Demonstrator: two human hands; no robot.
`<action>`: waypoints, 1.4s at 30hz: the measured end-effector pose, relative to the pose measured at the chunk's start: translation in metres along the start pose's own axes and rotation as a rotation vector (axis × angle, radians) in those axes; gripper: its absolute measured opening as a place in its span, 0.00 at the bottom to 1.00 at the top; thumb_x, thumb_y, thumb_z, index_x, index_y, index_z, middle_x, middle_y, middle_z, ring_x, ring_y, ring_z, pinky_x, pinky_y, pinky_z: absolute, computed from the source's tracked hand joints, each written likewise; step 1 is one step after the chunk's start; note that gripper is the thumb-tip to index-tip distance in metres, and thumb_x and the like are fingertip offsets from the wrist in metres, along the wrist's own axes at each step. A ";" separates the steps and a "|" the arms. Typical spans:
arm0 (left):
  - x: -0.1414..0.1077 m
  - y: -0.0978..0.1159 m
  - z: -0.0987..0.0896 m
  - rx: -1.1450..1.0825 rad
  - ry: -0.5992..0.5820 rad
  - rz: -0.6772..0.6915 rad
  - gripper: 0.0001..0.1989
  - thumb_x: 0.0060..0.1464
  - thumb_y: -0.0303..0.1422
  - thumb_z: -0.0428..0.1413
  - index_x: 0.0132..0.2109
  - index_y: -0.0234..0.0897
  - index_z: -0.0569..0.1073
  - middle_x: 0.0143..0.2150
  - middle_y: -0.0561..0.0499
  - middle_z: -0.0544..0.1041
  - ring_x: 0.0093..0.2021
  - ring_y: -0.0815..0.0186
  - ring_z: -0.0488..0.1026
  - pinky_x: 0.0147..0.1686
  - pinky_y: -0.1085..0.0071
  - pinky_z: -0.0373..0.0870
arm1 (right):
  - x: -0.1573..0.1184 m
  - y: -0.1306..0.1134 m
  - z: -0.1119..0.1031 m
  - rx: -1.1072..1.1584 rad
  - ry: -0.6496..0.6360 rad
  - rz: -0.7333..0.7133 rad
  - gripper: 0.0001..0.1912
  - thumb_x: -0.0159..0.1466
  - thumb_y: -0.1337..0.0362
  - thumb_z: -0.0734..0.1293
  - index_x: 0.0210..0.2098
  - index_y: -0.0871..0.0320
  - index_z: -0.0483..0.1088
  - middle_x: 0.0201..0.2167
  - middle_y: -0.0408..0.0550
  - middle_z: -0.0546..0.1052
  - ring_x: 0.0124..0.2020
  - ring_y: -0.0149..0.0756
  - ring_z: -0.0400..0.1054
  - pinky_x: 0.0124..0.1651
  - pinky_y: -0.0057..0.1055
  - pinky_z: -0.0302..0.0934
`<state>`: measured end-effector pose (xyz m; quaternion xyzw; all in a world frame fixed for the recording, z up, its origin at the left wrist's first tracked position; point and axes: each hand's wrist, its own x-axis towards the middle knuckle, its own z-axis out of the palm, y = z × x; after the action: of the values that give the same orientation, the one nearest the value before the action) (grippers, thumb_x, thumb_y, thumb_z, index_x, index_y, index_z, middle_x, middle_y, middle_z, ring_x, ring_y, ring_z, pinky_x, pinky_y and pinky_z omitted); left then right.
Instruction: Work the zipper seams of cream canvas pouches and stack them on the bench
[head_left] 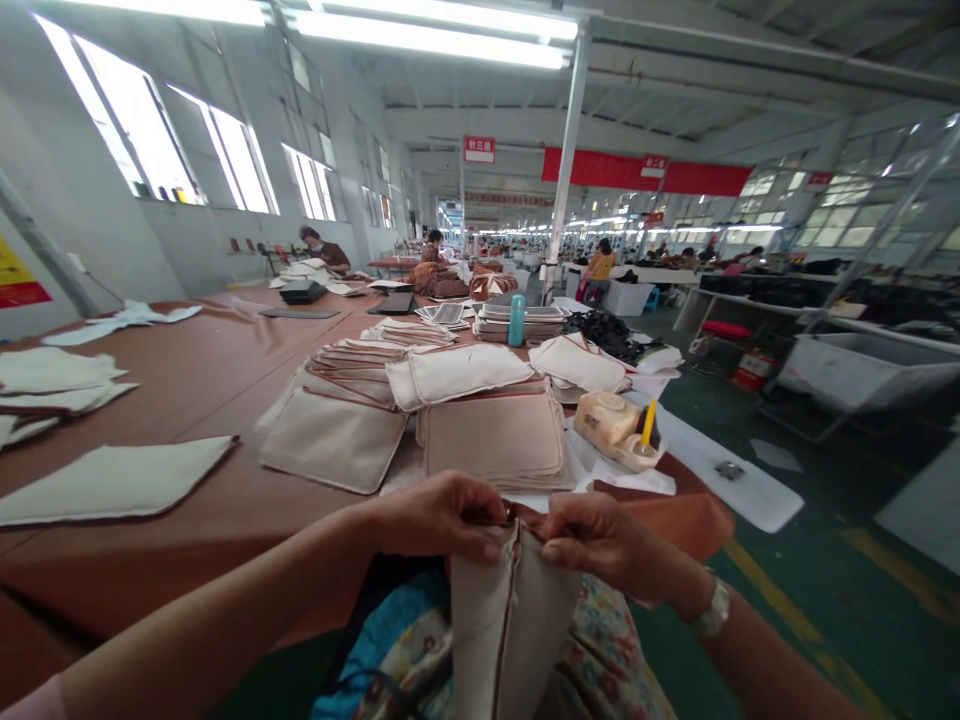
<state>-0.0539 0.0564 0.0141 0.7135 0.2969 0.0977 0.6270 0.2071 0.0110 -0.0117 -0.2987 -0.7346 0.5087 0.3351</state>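
My left hand (450, 515) and my right hand (600, 535) pinch the top of a cream fabric panel (480, 620) with a brown seam running down its middle. The panel hangs over my lap between the two hands, which are a little apart near the seam's upper end. Just beyond them, on the table, lies a stack of cream panels (491, 440) with one panel (469, 375) across its top. To its left is another fanned stack of panels (334, 435).
A brown-covered table (187, 390) stretches ahead, with a loose panel (120, 480) at left. A tub with a yellow-handled tool (648, 425) stands right of the stacks, and a teal bottle (516, 320) stands behind them. Co-workers sit farther off; a white cart (874, 365) is at right.
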 end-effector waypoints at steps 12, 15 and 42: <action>0.024 0.003 0.020 0.079 0.049 0.112 0.22 0.55 0.47 0.60 0.44 0.30 0.77 0.35 0.51 0.74 0.34 0.67 0.66 0.37 0.74 0.63 | -0.003 0.011 0.002 -0.087 0.136 0.007 0.15 0.68 0.54 0.65 0.36 0.60 0.71 0.28 0.42 0.67 0.30 0.32 0.59 0.32 0.27 0.56; 0.025 0.003 0.021 0.169 0.129 0.152 0.19 0.56 0.46 0.59 0.40 0.31 0.75 0.30 0.54 0.70 0.31 0.70 0.62 0.31 0.77 0.60 | -0.003 0.010 0.006 -0.095 0.162 0.019 0.14 0.71 0.54 0.62 0.38 0.59 0.70 0.30 0.43 0.68 0.31 0.33 0.60 0.33 0.27 0.57; -0.001 0.017 0.034 0.844 0.271 0.494 0.08 0.63 0.28 0.52 0.47 0.36 0.74 0.38 0.50 0.74 0.34 0.70 0.71 0.34 0.76 0.65 | -0.014 0.008 0.035 0.357 0.220 0.180 0.20 0.57 0.53 0.75 0.36 0.65 0.74 0.25 0.40 0.65 0.26 0.27 0.53 0.29 0.26 0.46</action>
<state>-0.0327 0.0267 0.0242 0.9346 0.2115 0.2064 0.1979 0.1885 -0.0164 -0.0306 -0.3528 -0.5625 0.6227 0.4140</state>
